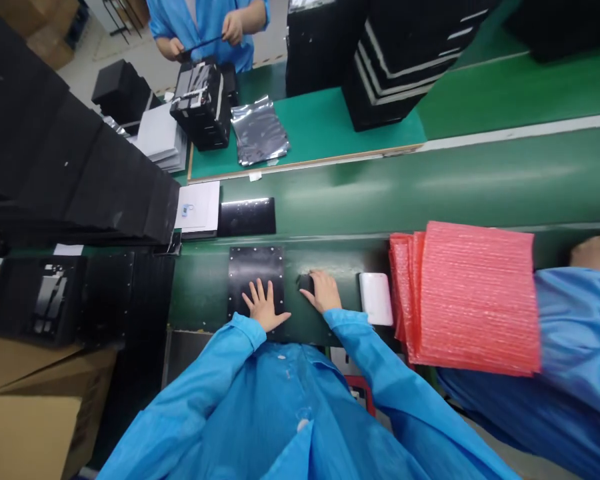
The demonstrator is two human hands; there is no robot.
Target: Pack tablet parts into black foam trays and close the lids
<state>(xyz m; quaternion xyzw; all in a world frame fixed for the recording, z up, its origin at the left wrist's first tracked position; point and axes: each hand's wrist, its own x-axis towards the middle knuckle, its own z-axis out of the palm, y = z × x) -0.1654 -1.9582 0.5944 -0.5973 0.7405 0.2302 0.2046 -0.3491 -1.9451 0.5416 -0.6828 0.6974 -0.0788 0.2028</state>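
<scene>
My left hand (264,310) lies flat, fingers spread, on a thin black square plate (255,263) with small light dots along its edges. The plate rests on the green bench just in front of me. To its right, my right hand (326,292) has its fingers curled round a small black block (305,283) that sits on the bench surface. Part of the block is hidden under the fingers, so its exact kind does not show. A white rounded, box-like item (377,299) lies right of my right hand, apart from it.
Red bubble-wrap pouches (480,300) are piled at right, beside a co-worker's blue sleeve (575,300). A glossy black panel (247,217) and white papers (199,205) lie behind the plate. Black foam stacks (80,153) rise at left, above an open cardboard box (30,427).
</scene>
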